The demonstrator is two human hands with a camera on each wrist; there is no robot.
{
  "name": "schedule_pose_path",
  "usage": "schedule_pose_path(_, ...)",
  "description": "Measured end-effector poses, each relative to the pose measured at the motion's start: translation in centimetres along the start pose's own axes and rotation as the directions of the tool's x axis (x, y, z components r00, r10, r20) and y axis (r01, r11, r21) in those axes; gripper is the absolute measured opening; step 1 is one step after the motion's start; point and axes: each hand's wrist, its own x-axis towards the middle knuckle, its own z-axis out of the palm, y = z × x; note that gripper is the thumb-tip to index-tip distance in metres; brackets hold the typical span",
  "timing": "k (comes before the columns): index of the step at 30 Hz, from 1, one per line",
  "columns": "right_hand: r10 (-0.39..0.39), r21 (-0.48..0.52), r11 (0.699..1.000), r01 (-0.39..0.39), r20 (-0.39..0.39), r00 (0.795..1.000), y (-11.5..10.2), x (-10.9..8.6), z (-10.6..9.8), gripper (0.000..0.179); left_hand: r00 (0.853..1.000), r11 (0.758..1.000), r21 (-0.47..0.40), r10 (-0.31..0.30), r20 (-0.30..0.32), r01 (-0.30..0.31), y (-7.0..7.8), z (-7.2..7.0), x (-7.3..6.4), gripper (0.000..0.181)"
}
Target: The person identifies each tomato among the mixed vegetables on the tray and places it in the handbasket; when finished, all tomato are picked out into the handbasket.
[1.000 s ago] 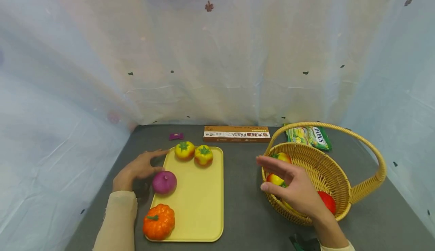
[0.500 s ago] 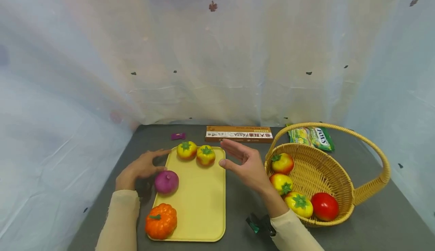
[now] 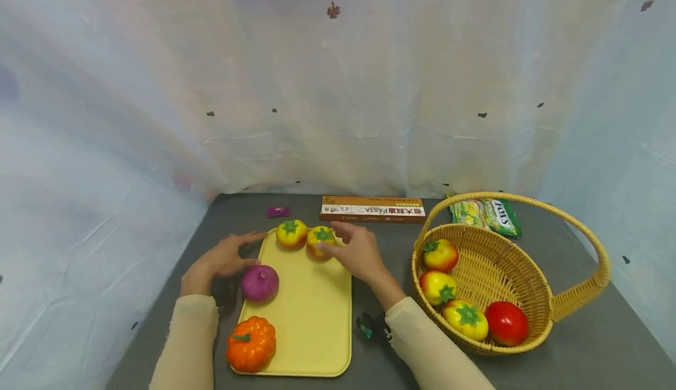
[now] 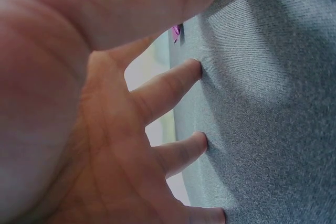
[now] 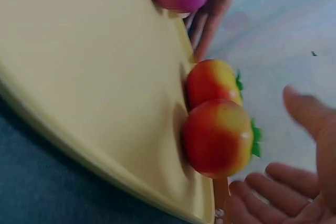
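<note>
In the head view, the right hand (image 3: 356, 254), thumb and fingers spread, is just beside the right-hand persimmon (image 3: 317, 238) at the far right of the yellow tray (image 3: 311, 319). That tray also bears a second persimmon (image 3: 291, 236), a purple onion (image 3: 260, 283) and an orange pumpkin (image 3: 252, 344). The wicker basket (image 3: 486, 258) holds three similar fruits (image 3: 436, 287) and a red tomato (image 3: 507, 323).

In the left wrist view, the left hand (image 4: 115, 129) spreads its fingers, tips on the grey desk (image 4: 273, 145).

In the right wrist view, a gap separates hand and fruit; the glossy skin suggests something light, stiff, slightly slippery, hardly fragile, best gripped round its sides below the leaves.
</note>
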Motion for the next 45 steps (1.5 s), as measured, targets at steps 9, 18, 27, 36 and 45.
schedule_pose_path(9,0.042,-0.072,0.997,-0.041,0.008,0.999,1.1,1.4,1.6,0.062,1.0,1.0,0.001,0.007,0.003,-0.007,0.3,-0.1,0.1,0.069)
schedule_pose_path(18,-0.041,-0.009,0.999,0.041,0.043,0.998,-1.9,-2.1,-1.0,0.062,1.0,1.0,-0.006,0.005,0.002,-0.005,0.4,0.0,0.2,0.07)
schedule_pose_path(27,-0.178,0.033,0.984,0.177,0.039,0.983,-5.3,-8.3,-9.4,0.064,1.0,1.0,-0.011,-0.009,0.003,0.01,0.1,0.0,0.0,0.07)
schedule_pose_path(36,-0.13,-0.119,0.986,0.117,-0.102,0.986,-1.5,-13.4,-18.8,0.059,1.0,1.0,-0.001,-0.01,0.006,0.01,-0.1,-0.1,0.0,0.071)
schedule_pose_path(45,0.063,-0.254,0.961,-0.108,-0.177,0.982,2.8,-15.8,-23.5,0.061,1.0,1.0,-0.011,-0.008,0.006,0.008,0.0,-0.1,0.0,0.071)
